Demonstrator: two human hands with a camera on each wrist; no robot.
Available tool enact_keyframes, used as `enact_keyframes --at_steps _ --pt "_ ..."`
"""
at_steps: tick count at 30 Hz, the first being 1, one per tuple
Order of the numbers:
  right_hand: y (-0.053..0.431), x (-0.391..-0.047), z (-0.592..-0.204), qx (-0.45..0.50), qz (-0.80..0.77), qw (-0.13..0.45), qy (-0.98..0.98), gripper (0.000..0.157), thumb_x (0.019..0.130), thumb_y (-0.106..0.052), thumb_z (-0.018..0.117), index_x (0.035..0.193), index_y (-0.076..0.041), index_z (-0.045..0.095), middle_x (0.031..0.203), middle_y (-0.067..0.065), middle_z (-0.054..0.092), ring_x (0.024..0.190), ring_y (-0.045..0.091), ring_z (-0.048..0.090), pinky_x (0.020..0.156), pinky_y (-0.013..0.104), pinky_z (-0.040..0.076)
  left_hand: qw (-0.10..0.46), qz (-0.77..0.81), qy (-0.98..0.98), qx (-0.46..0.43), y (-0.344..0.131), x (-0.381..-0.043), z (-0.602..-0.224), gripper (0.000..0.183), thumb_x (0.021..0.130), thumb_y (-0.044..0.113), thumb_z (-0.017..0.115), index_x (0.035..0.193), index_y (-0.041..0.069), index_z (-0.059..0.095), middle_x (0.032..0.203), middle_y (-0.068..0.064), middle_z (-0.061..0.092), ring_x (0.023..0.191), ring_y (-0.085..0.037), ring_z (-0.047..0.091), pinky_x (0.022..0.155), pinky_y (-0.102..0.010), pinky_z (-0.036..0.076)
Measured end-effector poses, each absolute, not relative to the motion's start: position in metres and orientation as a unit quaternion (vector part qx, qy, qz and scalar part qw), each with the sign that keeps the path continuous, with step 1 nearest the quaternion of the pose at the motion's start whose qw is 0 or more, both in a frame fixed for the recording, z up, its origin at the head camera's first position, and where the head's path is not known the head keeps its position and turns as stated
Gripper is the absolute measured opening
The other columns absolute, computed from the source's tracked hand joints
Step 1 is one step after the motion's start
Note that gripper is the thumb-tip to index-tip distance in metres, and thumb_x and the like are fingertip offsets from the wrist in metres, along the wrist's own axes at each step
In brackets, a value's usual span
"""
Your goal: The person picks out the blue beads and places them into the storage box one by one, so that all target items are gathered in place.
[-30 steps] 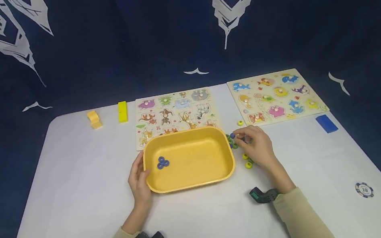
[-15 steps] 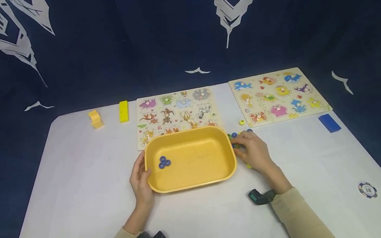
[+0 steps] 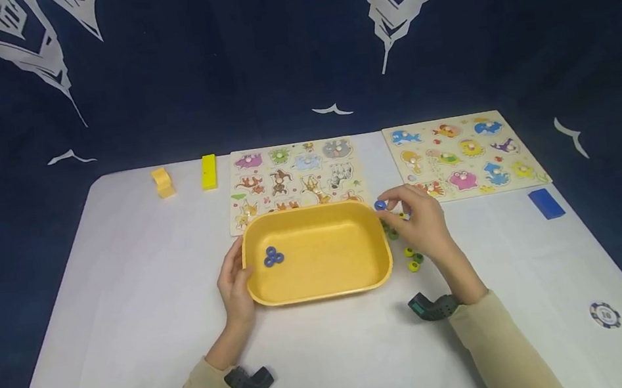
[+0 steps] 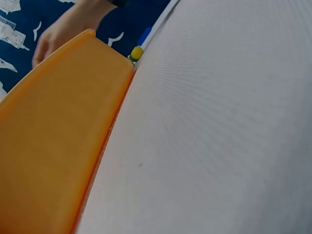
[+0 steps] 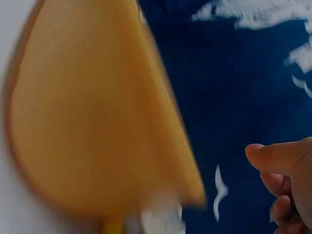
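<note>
A yellow tray [image 3: 322,272] sits in the middle of the white table, with three small blue ring beads [image 3: 279,258] together at its left inside. My left hand [image 3: 237,294] holds the tray's left end, thumb at the rim. Above the tray's right rim, my right hand [image 3: 419,222] pinches another blue bead [image 3: 380,205] between thumb and index finger. In the right wrist view this hand [image 5: 285,178] appears beside the tray's wall [image 5: 97,122], and the bead does not show. Green beads [image 3: 392,234] and yellow beads [image 3: 413,266] lie on the table under and near the right hand.
Behind the tray lies a peg puzzle with land animals [image 3: 306,161]; a sea-animal puzzle [image 3: 467,159] lies to its right. Further out are a blue block [image 3: 546,204], a poker chip [image 3: 605,315], a yellow block [image 3: 209,172] and an orange block [image 3: 163,183]. A dark curtain [image 3: 266,48] hangs behind.
My right hand went down to the beads beside the tray, then rose with a blue bead between its fingertips. My left hand keeps its hold on the tray. The head view shifted slightly.
</note>
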State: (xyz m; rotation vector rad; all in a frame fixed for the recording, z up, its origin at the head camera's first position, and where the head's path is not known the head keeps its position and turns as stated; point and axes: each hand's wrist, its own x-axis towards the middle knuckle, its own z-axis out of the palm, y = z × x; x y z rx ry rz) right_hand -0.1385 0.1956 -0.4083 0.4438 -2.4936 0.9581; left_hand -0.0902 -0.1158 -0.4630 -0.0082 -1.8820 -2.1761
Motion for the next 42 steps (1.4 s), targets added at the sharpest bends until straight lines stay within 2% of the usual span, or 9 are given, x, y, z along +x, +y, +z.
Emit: enact_keyframes --at_steps 5,10,14,19,25,33,37,42 --pt "0.151 -0.151 -0.389 0.216 0.406 0.117 -0.880 0.017 0.076 -0.016 0.068 0.092 -0.016 0.062 0.075 -0.004 0.055 0.067 0.015 0.045 0.058 0.023 0.037 0.131 -0.749 -0.649 -0.008 -0.114 -0.092 -0.463 0.052 0.080 -0.011 0.035 0.130 0.002 0.041 0.130 -0.014 0.044 0.114 -0.032 0.044 0.093 -0.029 0.045" --pt "0.107 -0.163 -0.398 0.227 0.419 0.007 -0.879 0.015 0.076 -0.020 0.068 0.089 -0.019 0.061 0.073 -0.007 0.056 0.063 0.011 0.045 0.056 0.024 0.039 0.129 -0.747 -0.652 -0.007 -0.109 -0.090 -0.457 0.052 0.081 -0.012 0.034 0.131 -0.001 0.038 0.131 -0.018 0.042 0.115 -0.036 0.041 0.095 -0.032 0.043" --pt "0.083 -0.166 -0.413 0.230 0.377 -0.036 -0.896 0.015 0.075 -0.023 0.068 0.087 -0.017 0.061 0.070 -0.008 0.056 0.063 0.009 0.049 0.056 0.022 0.042 0.124 -0.748 -0.652 -0.002 -0.107 -0.088 -0.454 0.051 0.081 -0.012 0.034 0.131 -0.003 0.037 0.131 -0.020 0.041 0.116 -0.037 0.040 0.097 -0.035 0.041" --pt "0.069 -0.168 -0.429 0.217 0.332 -0.061 -0.916 0.016 0.074 -0.023 0.069 0.086 -0.017 0.060 0.067 -0.009 0.055 0.061 0.007 0.050 0.054 0.021 0.042 0.123 -0.747 -0.654 -0.006 -0.105 -0.088 -0.452 0.052 0.080 -0.012 0.035 0.131 -0.004 0.037 0.130 -0.022 0.041 0.117 -0.038 0.040 0.097 -0.039 0.040" --pt "0.059 -0.170 -0.438 0.237 0.327 -0.078 -0.912 0.014 0.075 -0.022 0.068 0.086 -0.016 0.061 0.066 -0.007 0.056 0.061 0.007 0.051 0.054 0.020 0.043 0.130 -0.743 -0.656 -0.010 -0.107 -0.089 -0.449 0.052 0.079 -0.011 0.035 0.131 -0.003 0.038 0.129 -0.022 0.041 0.116 -0.038 0.040 0.096 -0.035 0.042" --pt "0.056 -0.170 -0.435 0.245 0.340 -0.091 -0.903 0.021 0.076 -0.013 0.066 0.096 -0.012 0.063 0.083 -0.004 0.065 0.076 0.007 0.058 0.069 0.019 0.048 0.129 -0.742 -0.658 -0.002 -0.110 -0.089 -0.449 0.052 0.080 -0.010 0.035 0.131 -0.002 0.038 0.129 -0.021 0.042 0.114 -0.035 0.042 0.094 -0.028 0.044" --pt "0.065 -0.166 -0.426 0.227 0.380 -0.056 -0.895 0.023 0.078 -0.016 0.065 0.101 -0.012 0.063 0.085 -0.006 0.063 0.069 0.007 0.054 0.060 0.019 0.047 0.130 -0.737 -0.663 0.000 -0.112 -0.087 -0.450 0.052 0.080 -0.010 0.035 0.131 -0.002 0.038 0.129 -0.020 0.043 0.114 -0.036 0.042 0.093 -0.029 0.044" --pt "0.089 -0.153 -0.408 0.230 0.414 0.054 -0.879 0.022 0.078 -0.021 0.066 0.099 -0.012 0.065 0.083 -0.007 0.062 0.061 0.010 0.048 0.051 0.021 0.041 0.135 -0.735 -0.664 0.001 -0.113 -0.086 -0.450 0.052 0.079 -0.009 0.036 0.130 -0.002 0.039 0.128 -0.020 0.044 0.112 -0.037 0.043 0.092 -0.029 0.045"
